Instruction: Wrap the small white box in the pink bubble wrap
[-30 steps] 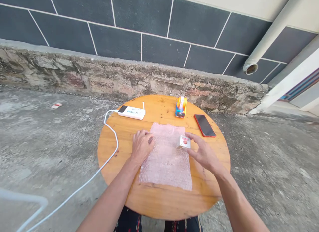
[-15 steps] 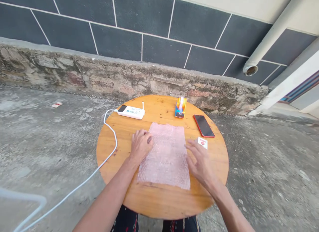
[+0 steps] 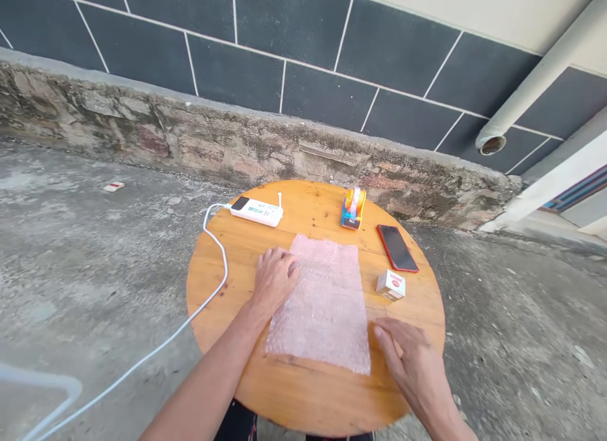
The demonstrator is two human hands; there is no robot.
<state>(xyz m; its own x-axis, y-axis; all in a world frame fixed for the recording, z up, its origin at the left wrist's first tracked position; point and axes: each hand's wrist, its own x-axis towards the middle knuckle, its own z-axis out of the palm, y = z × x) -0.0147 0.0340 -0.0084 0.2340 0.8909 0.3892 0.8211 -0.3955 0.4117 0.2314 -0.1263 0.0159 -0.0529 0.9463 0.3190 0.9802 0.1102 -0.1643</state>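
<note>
A sheet of pinkish bubble wrap (image 3: 322, 308) lies flat in the middle of the round wooden table. My left hand (image 3: 276, 278) rests on the table at the sheet's upper left edge, thumb touching the wrap and fingers laid down, with nothing gripped. To the right of the sheet's lower corner is my right hand (image 3: 408, 354), thumb and fingers loosely bent with a gap between them, holding nothing. Above it stands a small white box (image 3: 391, 285) with red print, apart from the fingers.
A white power bank-like device (image 3: 257, 211) with a cable (image 3: 219, 245) lies at the back left of the table (image 3: 313, 400). The orange and blue tape dispenser (image 3: 353, 208) stands at the back. Nearby is a red-edged phone (image 3: 397, 248). A stone-based wall (image 3: 265, 144) runs behind.
My right hand has drawn back toward me, away from the small box and the sheet's right edge. My left hand stays by the left edge. The view has shifted slightly.
</note>
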